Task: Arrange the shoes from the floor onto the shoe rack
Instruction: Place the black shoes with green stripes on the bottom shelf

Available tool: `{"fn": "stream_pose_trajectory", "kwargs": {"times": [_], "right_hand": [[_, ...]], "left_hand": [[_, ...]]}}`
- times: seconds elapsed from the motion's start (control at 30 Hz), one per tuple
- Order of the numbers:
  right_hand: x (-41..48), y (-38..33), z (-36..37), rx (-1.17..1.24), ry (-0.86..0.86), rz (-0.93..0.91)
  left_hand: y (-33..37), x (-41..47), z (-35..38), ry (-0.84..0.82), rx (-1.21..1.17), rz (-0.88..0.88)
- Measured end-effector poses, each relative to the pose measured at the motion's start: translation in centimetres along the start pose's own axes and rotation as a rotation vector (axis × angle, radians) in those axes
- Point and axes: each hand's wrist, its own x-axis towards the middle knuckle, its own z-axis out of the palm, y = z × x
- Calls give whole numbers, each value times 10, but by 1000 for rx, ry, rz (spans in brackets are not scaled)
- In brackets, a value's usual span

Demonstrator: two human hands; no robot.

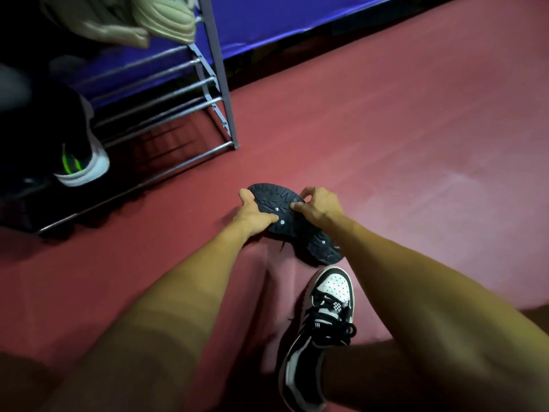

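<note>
Black-and-white sneaker (323,322) is nearest, bottom centre, toe pointing up-frame, laces tied. It may be on a foot, but that is unclear. Just beyond its toe, mid-frame, a black shoe (279,203) lies sole-up on the red floor (416,144). Whether it is one shoe or a stacked pair cannot be told.

Both hands are on it. The left hand (255,212) grips the left edge of the forefoot, thumb pressed on the tread and fingers wrapped under. The right hand (319,208) pinches the right edge, fingers curled over the sole. The shoe touches or nearly touches the floor and is not lifted clear.

Step in hand, judged: pick up and turn the shoe, then carry it to the rack. To do it well, one hand should move toward the heel so the shoe doesn't sag, and it should be flipped sole-down before placing. The dangling lace should stay clear of the sneaker.

The shoe rack (219,69) stands upper left, well apart from the hands, its metal rails showing. A green-marked shoe (80,162) with a white sole sits on a low tier at far left, and a beige shoe (154,22) on a higher tier at top left. The lower rails to the right of the green-marked shoe look free, so the black shoe should go there, toe inward and sole resting across the rails. Blue cloth (297,22) runs behind along the top.
</note>
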Motion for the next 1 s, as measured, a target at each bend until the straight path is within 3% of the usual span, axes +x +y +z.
{"fn": "stream_pose_trajectory", "kwargs": {"times": [0.27,0.5,0.83,1.0], "right_hand": [[-35,-102,17,59,-45,-166],[-73,-183,14,135,-71,-334],[-112,-271,-1,-378,-139,-637],[-118,-280,19,-418,35,-682]], "left_hand": [[-22,-47,-108,264,-44,37],[-33,-95,-192,299,-386,132],[-71,-152,-249,377,-705,61],[-91,-170,-270,380,-739,8]]}}
